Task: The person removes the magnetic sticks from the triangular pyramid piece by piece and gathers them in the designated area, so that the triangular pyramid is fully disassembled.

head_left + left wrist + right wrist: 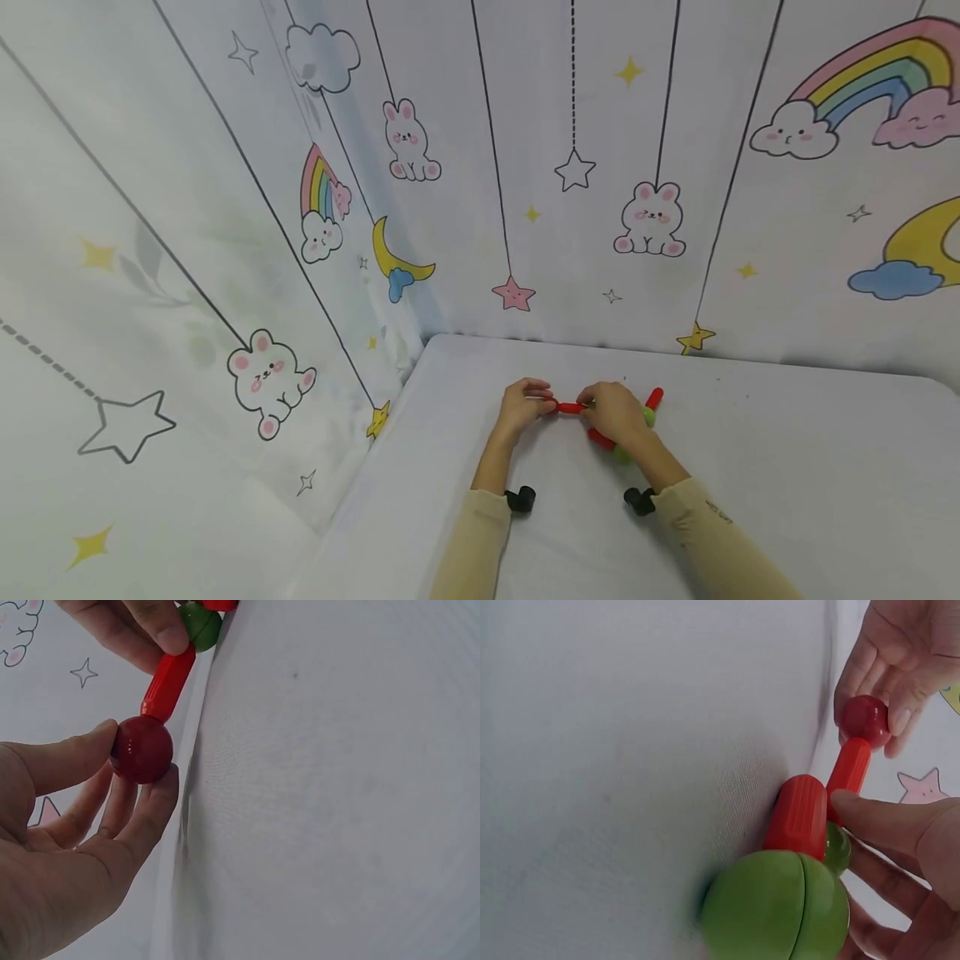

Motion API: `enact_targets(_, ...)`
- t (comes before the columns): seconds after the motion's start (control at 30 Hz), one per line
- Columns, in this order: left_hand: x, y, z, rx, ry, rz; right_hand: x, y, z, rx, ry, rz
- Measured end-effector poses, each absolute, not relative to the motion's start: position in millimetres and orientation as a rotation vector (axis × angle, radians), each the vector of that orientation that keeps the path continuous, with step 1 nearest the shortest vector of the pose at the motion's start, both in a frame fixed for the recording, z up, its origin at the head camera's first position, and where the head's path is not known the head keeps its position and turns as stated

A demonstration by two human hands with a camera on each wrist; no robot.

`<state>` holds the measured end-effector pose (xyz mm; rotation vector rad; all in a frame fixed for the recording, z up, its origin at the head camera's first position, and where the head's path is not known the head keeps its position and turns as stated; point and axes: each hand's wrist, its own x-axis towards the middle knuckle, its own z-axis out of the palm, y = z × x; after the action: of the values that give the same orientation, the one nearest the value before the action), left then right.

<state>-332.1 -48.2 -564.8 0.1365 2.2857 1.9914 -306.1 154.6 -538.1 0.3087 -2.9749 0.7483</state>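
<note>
My left hand (522,408) pinches a glossy dark red ball (142,748) between thumb and fingertips. A ridged red rod (169,684) joins that ball at one end and a green ball (201,628) at the other. Near the green end, the right hand (617,412) grips this rod, its thumb lying on the red surface in the right wrist view. More of the linked piece extends past the right hand: a thicker-looking red rod (799,817) and a large green ball (757,907) with a seam. Another red rod (655,398) sticks out beyond the right hand.
Both hands work over a white-covered table (787,467). Behind and to the left hangs a white curtain (465,167) printed with rabbits, stars and rainbows. A black wrist camera (521,500) sits on the left wrist, another black camera (640,501) on the right.
</note>
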Motion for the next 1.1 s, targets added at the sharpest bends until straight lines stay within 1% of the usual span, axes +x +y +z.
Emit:
enact_targets(0.53, -335, -52, -566, 0.142, 2.253, 2.064, -305, 158, -541, 0.305, -2.986, 0.763)
enact_targets(0.77, -343, -72, -559, 0.050, 2.403, 2.085, -305, 166, -534, 0.248, -2.990, 0.718)
enact_targets(0.9, -349, -82, -554, 0.069, 2.389, 2.109, -305, 171, -532, 0.253, -2.996, 0.737)
enact_targets(1.1, -355, -85, -555, 0.073, 2.367, 2.085, -303, 168, -535, 0.273, -3.008, 0.783)
